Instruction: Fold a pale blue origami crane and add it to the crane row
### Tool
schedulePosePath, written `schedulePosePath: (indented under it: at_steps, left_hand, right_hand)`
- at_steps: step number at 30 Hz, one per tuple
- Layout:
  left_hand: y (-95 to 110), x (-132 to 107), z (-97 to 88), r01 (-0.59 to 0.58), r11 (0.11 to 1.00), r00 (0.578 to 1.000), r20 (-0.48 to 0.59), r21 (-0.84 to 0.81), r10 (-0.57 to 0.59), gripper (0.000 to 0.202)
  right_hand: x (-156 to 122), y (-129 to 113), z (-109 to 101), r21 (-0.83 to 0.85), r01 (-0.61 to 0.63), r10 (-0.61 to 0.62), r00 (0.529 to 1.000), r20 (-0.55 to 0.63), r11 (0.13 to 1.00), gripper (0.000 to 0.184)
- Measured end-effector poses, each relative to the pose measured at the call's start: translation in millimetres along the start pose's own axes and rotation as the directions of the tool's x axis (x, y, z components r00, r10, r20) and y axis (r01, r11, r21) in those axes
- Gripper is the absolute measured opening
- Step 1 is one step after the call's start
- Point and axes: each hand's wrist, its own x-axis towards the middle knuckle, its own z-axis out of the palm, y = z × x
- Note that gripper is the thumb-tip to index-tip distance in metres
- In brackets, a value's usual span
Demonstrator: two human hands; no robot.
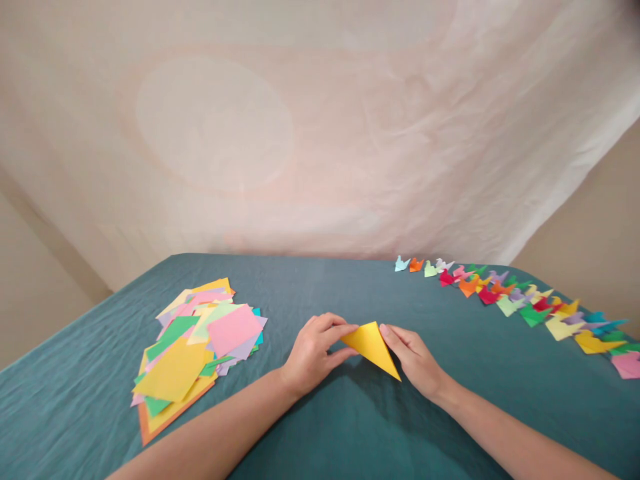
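Observation:
A yellow sheet of origami paper (374, 347), folded into a triangle, is held up between both hands near the front middle of the table. My left hand (317, 350) pinches its left corner between thumb and fingers. On the other side, my right hand (413, 357) grips the upper right edge, with the thumb near the top corner; its other fingers are partly hidden behind. One point of the triangle hangs down toward the right.
Loose coloured paper squares (175, 367) lie in an overlapping pile on the left. Several small folded paper birds (510, 303) stand in rows along the right side. A dark green cloth (300, 287) covers the table, and a pale sheet (320, 133) hangs behind it.

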Motion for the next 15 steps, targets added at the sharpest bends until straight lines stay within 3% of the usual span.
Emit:
schedulePosePath:
  at_steps: [15]
  left_hand:
    - [-2.1, -1.0, 2.0, -0.034, 0.999, 0.999, -0.034, 0.013, 0.034, 0.033]
  right_hand:
    - [-0.3, 1.1, 1.0, -0.030, 0.009, -0.009, 1.000, -0.009, 1.000, 0.038]
